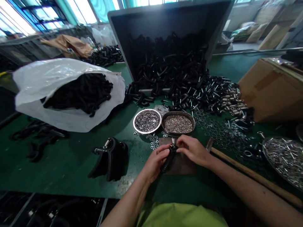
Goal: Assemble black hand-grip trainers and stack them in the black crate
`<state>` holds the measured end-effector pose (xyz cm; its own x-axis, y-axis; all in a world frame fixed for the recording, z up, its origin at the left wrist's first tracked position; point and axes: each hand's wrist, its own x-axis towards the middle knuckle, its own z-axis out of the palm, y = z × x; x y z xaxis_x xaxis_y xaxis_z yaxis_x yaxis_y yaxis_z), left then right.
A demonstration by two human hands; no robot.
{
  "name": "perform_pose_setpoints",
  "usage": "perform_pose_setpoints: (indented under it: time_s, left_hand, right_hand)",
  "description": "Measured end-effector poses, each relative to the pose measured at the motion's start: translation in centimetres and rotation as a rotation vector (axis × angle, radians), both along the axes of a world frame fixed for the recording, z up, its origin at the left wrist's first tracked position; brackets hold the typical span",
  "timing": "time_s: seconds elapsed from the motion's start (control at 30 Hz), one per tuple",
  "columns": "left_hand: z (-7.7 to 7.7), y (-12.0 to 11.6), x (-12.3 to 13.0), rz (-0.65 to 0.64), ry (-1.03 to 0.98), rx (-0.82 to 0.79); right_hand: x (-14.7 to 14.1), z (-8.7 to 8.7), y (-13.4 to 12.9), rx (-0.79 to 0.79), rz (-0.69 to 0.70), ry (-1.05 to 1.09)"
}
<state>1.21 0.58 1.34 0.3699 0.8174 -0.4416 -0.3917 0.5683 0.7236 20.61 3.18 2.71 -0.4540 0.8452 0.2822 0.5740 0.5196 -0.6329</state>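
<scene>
My left hand [157,160] is wrapped round a black curved part [168,162] above a brown plate [187,165]. A metal spring [173,142] stands up from the part's top end. My right hand [193,149] is closed at the upper end of the same part, beside the spring, with thumb and fingers pinched; what lies between them is too small to make out. Just beyond my hands sit a round dish [147,121] of small metal pins and an oval tin [178,124] of tiny metal pieces. Small nuts or washers [154,142] lie left of the plate.
A hammer [255,176] lies under my right forearm. Black parts fill a tilted grey bin [123,41] and a white bag [71,121]. Assembled black parts [110,160] stand at left; metal rings [217,129], a cardboard box [272,91] and a pin tray [286,160] are at right.
</scene>
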Motion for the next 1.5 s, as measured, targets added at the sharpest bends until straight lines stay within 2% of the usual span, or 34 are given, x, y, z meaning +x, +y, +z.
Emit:
perform_pose_setpoints:
  time_s: [0.13,0.2,0.3,0.4,0.47,0.53,0.6,0.7,0.77,0.83,0.9,0.93,1.0,1.07,1.13,1.2,1.27,1.37,1.43,1.5]
  left_hand:
    - [-0.4,0.9,-0.6,-0.223,0.427,0.376]
    - [-0.5,0.8,-0.6,-0.293,0.695,0.622]
    - [-0.8,-0.1,-0.4,-0.373,1.019,0.951]
    - [-1.1,-1.2,-0.2,-0.425,1.178,1.1]
    - [-1.4,-1.7,-0.2,-0.405,1.223,1.102]
    - [-1.7,-1.9,-0.1,-0.367,1.242,1.055]
    - [-1.9,-1.9,-0.1,-0.335,1.265,1.007]
    - [-1.8,-1.7,0.0,-0.324,1.305,0.982]
    - [-1.7,-1.5,0.1,-0.327,1.327,0.974]
    - [-1.7,-1.3,0.2,-0.343,1.335,0.972]
    - [-1.7,-1.2,0.2,-0.357,1.34,0.974]
    - [-1.7,-1.2,0.2,-0.36,1.343,0.975]
    - [-1.7,-1.2,0.2,-0.358,1.349,0.975]
    - [-1.6,-1.2,0.2,-0.352,1.352,0.973]
    - [-1.6,-1.3,0.2,-0.353,1.347,0.973]
    - [-1.5,-1.3,0.2,-0.357,1.337,0.971]
    - [-1.5,-1.3,0.2,-0.354,1.33,0.968]
    - [-1.5,-1.3,0.2,-0.344,1.33,0.976]
    - [-1.5,-1.2,0.2,-0.342,1.335,0.984]
    - [-1.5,-1.2,0.2,-0.348,1.343,0.989]
  right_hand:
    - [1.2,-2.8,0.0,0.559,0.207,-0.375]
    - [1.3,-3.9,0.0,0.716,0.256,-0.457]
    - [1.2,-4.2,-0.4,0.719,0.229,-0.517]
    - [1.8,-3.0,-1.3,0.588,0.165,-0.605]
    - [3.4,-2.1,-2.5,0.474,0.031,-0.648]
    - [6.1,-1.9,-4.1,0.342,-0.194,-0.695]
    - [9.3,-2.7,-5.9,0.209,-0.388,-0.764]
    - [13.2,-4.7,-8.2,0.067,-0.527,-0.826]
    - [13.9,-5.2,-8.9,-0.002,-0.594,-0.789]
    - [12.9,-4.2,-9.0,-0.079,-0.644,-0.684]
    - [10.5,-1.9,-8.7,-0.129,-0.613,-0.485]
    - [9.1,-0.6,-8.5,-0.124,-0.544,-0.342]
    - [6.3,1.5,-8.2,-0.022,-0.417,-0.141]
    - [4.2,2.5,-7.9,0.08,-0.307,-0.098]
    - [2.9,2.5,-7.5,0.064,-0.212,-0.194]
    - [2.5,2.5,-7.2,-0.018,-0.148,-0.301]
    - [2.6,2.9,-7.2,-0.009,-0.162,-0.31]
    - [2.6,3.6,-7.6,0.149,-0.263,-0.217]
    - [2.5,3.0,-7.6,0.152,-0.25,-0.261]
    - [2.7,1.5,-7.4,0.066,-0.196,-0.363]
